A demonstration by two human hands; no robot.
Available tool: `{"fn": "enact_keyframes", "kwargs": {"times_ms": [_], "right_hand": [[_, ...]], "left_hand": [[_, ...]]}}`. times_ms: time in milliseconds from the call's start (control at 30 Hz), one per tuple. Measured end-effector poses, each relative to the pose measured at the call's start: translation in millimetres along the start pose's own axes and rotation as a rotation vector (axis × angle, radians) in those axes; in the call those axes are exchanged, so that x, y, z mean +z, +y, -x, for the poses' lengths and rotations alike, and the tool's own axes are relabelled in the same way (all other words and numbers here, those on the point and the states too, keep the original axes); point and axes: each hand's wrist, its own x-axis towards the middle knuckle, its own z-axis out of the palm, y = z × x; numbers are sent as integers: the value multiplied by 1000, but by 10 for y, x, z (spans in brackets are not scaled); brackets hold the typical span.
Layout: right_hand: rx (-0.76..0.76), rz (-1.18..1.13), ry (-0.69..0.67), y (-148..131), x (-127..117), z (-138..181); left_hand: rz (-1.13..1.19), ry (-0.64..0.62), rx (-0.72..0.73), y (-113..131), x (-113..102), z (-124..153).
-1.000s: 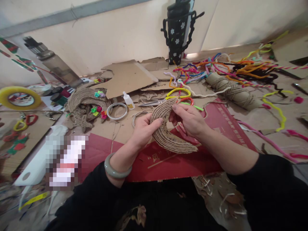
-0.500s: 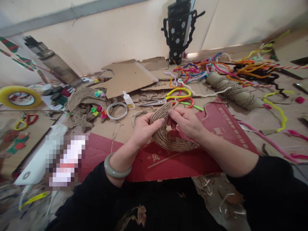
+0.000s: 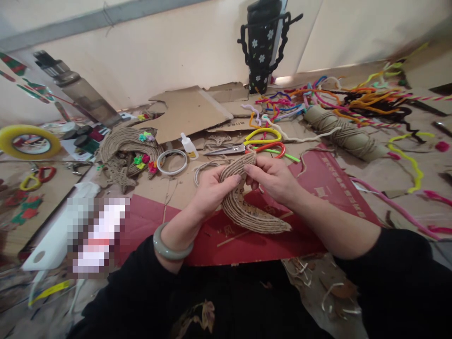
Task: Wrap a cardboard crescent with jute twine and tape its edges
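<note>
A crescent shape covered in rows of twine [image 3: 249,221] hangs between my hands, its lower tip pointing right above the red board [image 3: 197,245]. My left hand [image 3: 213,190] is closed around its left side, thumb on the twine rows. At the upper end, my right hand [image 3: 270,176] pinches the crescent with thumb and fingers. Just beyond the hands lie scissors [image 3: 229,150] with yellow and orange handles, their blades pointing left. Another twine-covered crescent [image 3: 120,143], decorated with bright fuzzy flowers and a twine star [image 3: 122,174], rests at the left.
A small glue bottle [image 3: 189,147] and a roll of pale tape [image 3: 172,162] stand near the scissors. Colourful pipe cleaners [image 3: 363,101] and a twine spool [image 3: 342,134] lie right. A black flowered tumbler [image 3: 261,52] stands at the back; yellow tape [image 3: 52,141] is far left.
The crescent has tilted in my hands: its free tip has dropped lower, and more of its printed cardboard inner side shows. My right hand has shifted slightly at the upper end.
</note>
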Motion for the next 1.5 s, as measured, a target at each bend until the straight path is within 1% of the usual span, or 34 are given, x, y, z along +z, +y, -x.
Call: {"fn": "enact_keyframes", "kwargs": {"times_ms": [100, 233, 300, 367, 433, 533, 600, 667, 833, 1067, 1300, 1500], "right_hand": [[20, -47, 27, 14, -7, -4], [43, -98, 126, 16, -40, -15], [38, -121, 155, 9, -53, -16], [24, -137, 139, 2, -57, -14], [15, -142, 85, -3, -52, -11], [17, -125, -1, -1, -37, -11], [19, -113, -20, 6, -31, -15], [19, -109, -4, 18, -33, -23], [-8, -128, 98, 44, -60, -41], [-7, -141, 87, 32, -58, -36], [-2, -105, 146, 43, -70, -48], [8, -81, 130, 16, -72, -37]], "left_hand": [[3, -1, 3, -18, -12, -9], [-16, 12, 17, -18, -20, -13], [-23, 13, 20, -13, -21, -14], [-20, 11, 26, -9, -20, -15], [-13, 7, 39, -5, -18, -16], [-10, -30, 46, 2, -12, -14], [-8, -51, 35, 5, -10, -12], [-6, -41, 15, 3, -11, -13], [-9, 1, 4, 1, -11, -21], [-76, 14, 12, 31, -11, -13], [-135, -12, 32, -10, -30, -18], [-138, -32, 59, -12, -39, -14]]}}
